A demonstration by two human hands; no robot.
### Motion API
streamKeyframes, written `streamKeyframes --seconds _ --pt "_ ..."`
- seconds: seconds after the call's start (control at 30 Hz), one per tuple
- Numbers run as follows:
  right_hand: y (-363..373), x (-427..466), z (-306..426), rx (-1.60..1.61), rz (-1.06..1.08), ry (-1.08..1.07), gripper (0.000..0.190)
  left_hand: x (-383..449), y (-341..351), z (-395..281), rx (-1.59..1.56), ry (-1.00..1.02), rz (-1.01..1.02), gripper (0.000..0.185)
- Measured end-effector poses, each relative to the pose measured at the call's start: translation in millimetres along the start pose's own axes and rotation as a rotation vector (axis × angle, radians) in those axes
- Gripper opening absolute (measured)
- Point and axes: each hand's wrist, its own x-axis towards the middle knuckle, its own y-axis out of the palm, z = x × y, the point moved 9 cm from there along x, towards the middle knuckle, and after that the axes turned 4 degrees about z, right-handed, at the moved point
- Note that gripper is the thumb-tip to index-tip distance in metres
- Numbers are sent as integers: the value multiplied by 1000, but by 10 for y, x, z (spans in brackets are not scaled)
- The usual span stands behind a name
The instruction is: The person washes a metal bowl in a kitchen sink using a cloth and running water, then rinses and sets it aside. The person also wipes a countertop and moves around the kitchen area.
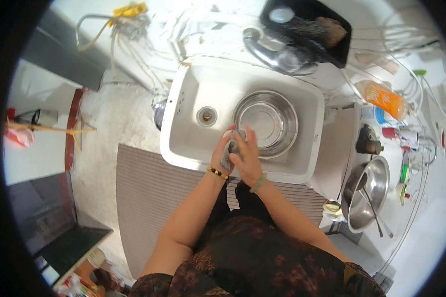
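Over the front of a white sink (186,146), both of my hands meet around a crumpled grey cloth (226,160). My left hand (220,150) holds it from the left, partly covered by the cloth. Against its other side rests my right hand (249,157), thumb and forefinger on the cloth and the other fingers stretched out and blurred. Just beyond the fingertips a round stainless steel basin (290,128) sits in the right part of the sink. I see no water standing in it. The drain (207,116) is uncovered to its left.
A chrome faucet (264,54) arches behind the sink beside a black tray (343,55) with scrubbers. On the right counter stand an orange-labelled bottle (384,99), a dark jar (369,147) and a steel bowl (381,174) holding ladles. A ribbed mat (145,193) covers the floor.
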Motion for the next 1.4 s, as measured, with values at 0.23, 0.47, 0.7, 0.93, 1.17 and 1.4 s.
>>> streamKeyframes --seconds 0.23,0.47,0.7,0.93,1.17,1.4 --pt "-22 348 462 -224 72 -199 51 -248 605 -436 62 12 -10 56" --pt "199 678 575 695 -151 148 67 -169 582 -988 365 129 -171 49" --pt "504 798 340 921 -150 453 50 -41 388 -1400 1375 398 -184 46" --pt "754 808 109 1240 -348 603 26 174 323 -1238 2218 403 147 16" --pt "1022 890 85 1652 -153 723 11 164 306 -1175 2471 463 277 17" --pt "768 925 -150 1559 109 726 17 -145 1076 -988 2127 543 550 27"
